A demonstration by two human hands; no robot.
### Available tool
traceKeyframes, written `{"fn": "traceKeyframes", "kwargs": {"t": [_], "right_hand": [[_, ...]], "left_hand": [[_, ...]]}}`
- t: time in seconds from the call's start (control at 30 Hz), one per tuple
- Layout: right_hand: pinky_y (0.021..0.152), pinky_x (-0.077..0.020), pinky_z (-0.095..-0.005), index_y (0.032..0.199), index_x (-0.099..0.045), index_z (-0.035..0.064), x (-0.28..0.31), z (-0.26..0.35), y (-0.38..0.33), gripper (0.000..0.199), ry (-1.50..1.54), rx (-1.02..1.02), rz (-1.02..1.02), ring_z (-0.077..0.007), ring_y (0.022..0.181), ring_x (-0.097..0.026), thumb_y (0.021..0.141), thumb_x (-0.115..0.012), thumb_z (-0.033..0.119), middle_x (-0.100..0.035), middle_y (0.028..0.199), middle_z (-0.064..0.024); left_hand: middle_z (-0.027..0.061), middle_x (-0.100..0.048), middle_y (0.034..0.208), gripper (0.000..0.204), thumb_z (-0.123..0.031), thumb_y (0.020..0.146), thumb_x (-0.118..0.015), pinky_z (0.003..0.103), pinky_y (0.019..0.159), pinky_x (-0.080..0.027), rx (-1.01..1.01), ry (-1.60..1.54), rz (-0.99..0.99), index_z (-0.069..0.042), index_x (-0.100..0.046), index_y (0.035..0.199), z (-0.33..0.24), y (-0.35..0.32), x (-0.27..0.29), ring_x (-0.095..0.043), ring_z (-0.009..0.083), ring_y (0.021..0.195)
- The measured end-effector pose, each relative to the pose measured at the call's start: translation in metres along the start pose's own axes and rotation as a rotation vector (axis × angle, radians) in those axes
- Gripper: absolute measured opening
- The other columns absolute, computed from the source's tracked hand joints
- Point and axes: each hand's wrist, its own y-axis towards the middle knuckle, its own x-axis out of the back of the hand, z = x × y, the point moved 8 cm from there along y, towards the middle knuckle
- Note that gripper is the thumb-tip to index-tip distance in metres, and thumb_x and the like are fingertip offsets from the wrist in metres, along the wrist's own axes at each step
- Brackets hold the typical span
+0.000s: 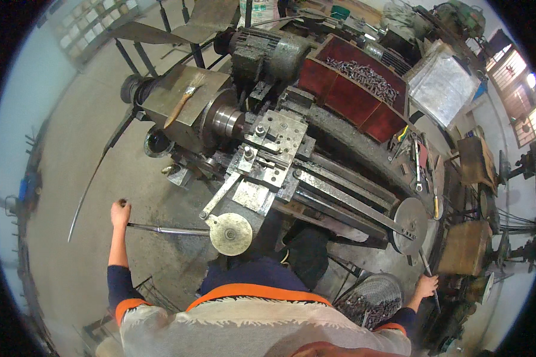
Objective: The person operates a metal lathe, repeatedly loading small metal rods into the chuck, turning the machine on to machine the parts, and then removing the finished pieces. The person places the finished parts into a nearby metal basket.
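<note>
I have both hands out on the controls of a grimy metalworking machine [284,138], which runs from the upper left of the frame toward the right of centre. My left hand [121,213], left of centre, has its fingers curled in, seemingly closed on the outer end of a steel lever [168,230]; a dark tip shows within the fist. That lever reaches across to a pale round disc [230,234] just below the centre. My right hand [426,286], lower right, has its fingers wrapped around a thin rod [423,262] that slants down from a grey wheel [409,221]. A brush [179,109] lies on the machine's boxy top at upper left. At upper right I see a red box [352,102] of small metal pieces [363,76], with a wrench [417,166] and other hand tools nearby.
</note>
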Motion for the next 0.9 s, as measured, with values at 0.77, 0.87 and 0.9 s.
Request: {"fn": "traceKeyframes", "kwargs": {"t": [0.77,0.87,0.9], "right_hand": [[0.078,-0.0486,-0.0336,0.092,-0.068,-0.0008,0.145,0.131,-0.152,0.035,0.784,0.417,0.213,-0.0292,0.083,-0.065,0.061,-0.059,0.013,-0.067,0.085,-0.0199],[0.078,-0.0487,-0.0335,0.092,-0.068,-0.0006,0.183,0.173,-0.143,0.033,0.865,0.525,0.203,-0.0277,0.082,-0.066,0.063,-0.058,0.013,-0.067,0.084,-0.019],[0.078,-0.0487,-0.0332,0.092,-0.068,-0.0005,0.19,0.175,-0.144,0.033,0.87,0.512,0.157,-0.0274,0.081,-0.065,0.063,-0.058,0.013,-0.067,0.084,-0.0188]], "left_hand": [[0.0253,-0.064,0.086,0.034,-0.026,0.079,-0.052,0.045,0.076,-0.05,-0.226,-0.056,0.37,0.005,-0.064,0.084,-0.137,0.061,-0.193,-0.063,0.0386,0.083],[0.0264,-0.063,0.082,0.024,-0.015,0.074,-0.057,0.042,0.071,-0.052,-0.196,-0.061,0.295,0.006,-0.062,0.082,-0.111,0.082,-0.253,-0.064,0.0377,0.077],[0.0273,-0.063,0.079,0.02,-0.011,0.072,-0.057,0.041,0.069,-0.052,0.055,-0.373,0.43,0.007,-0.06,0.078,-0.185,0.033,-0.183,-0.064,0.0392,0.073]]}}
